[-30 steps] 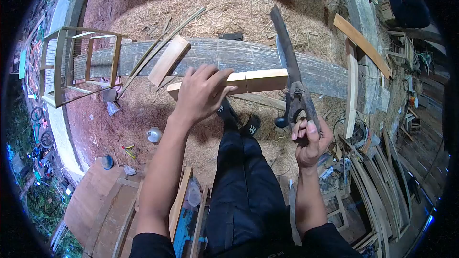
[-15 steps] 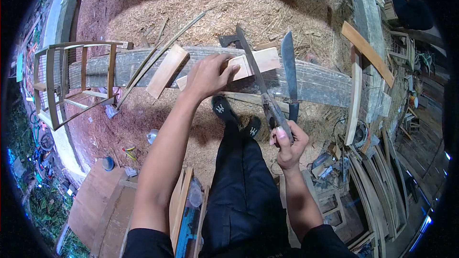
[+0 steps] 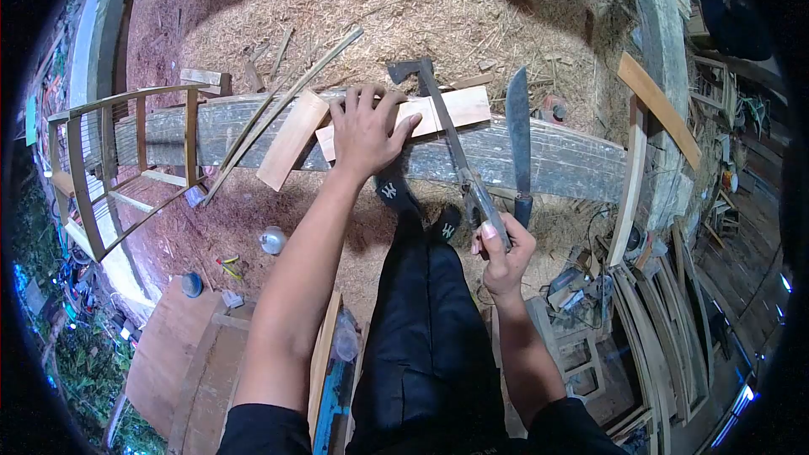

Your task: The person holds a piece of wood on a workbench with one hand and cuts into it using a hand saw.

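Observation:
A pale wooden block (image 3: 462, 107) lies aslant across a weathered plank bench (image 3: 573, 152). My left hand (image 3: 364, 131) bears down on its left part, fingers curled over the far edge and thumb pointing right. In my right hand (image 3: 506, 257) is the handle of a handsaw (image 3: 451, 131). Its long narrow blade crosses the block right of my left thumb. Just beyond the blade's far end is a dark axe head (image 3: 406, 71). A second pale block (image 3: 291, 139) lies left of my left hand. To the right of the saw, a machete (image 3: 517, 131) lies across the bench.
A slatted wooden frame (image 3: 192, 139) stands at the bench's left end. Thin strips (image 3: 295, 88) lie across the bench near it. A wooden post (image 3: 661, 50) and leaning boards (image 3: 657, 109) stand at the right. Sawdust (image 3: 337, 8) covers the ground; curved wood pieces (image 3: 649, 329) lie lower right.
The saw has slid slightly toward me along the block, with my right hand lower. My left hand's fingers are more spread over the block. The view has shifted a little.

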The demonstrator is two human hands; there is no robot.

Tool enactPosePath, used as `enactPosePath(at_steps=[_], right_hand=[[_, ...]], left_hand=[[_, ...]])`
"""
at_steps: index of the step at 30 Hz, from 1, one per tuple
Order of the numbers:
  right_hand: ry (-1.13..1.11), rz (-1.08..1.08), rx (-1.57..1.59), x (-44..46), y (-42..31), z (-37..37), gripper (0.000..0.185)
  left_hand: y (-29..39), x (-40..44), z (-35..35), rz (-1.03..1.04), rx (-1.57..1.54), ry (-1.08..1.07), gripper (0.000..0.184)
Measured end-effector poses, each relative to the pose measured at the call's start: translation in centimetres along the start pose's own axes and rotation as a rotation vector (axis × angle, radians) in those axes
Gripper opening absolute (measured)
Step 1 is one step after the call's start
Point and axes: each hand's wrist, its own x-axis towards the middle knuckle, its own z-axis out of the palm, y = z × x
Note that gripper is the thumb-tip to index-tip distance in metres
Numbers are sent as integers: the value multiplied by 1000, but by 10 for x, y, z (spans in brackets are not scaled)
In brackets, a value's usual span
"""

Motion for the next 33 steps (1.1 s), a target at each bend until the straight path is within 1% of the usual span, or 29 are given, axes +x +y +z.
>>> enactPosePath(at_steps=[3,7,9,10,12,13,16,18,21,25,28,33], right_hand=[[15,10,24,1,0,3,31],[-3,10,-43,0,-1,3,29],[-2,10,-40,-2,1,5,28],[-2,-3,-48,-2,2,5,27],[-8,-16,-62,-2,2,5,26],[-6,-15,-74,-2,2,4,26],[5,-10,-58,-2,0,4,25],[20,-14,-23,-1,-1,5,25],[27,-28,-43,-2,0,4,25],[25,15,-34,-3,-5,6,25],[21,5,-49,-3,-6,8,25],[16,31,-59,0,-1,9,24]], left_hand=[[2,2,2,-42,-32,30,34],[11,12,2,-125,-38,22,34],[19,22,7,-357,86,-28,34],[19,26,14,-361,86,-26,34],[20,30,26,-443,170,139,34],[21,29,28,-450,168,139,34],[22,26,29,-444,170,172,29],[20,24,26,-365,179,164,29],[22,27,30,-388,202,207,28],[19,26,30,-357,206,199,28],[18,24,29,-155,94,262,28],[18,34,32,-220,100,239,30]])
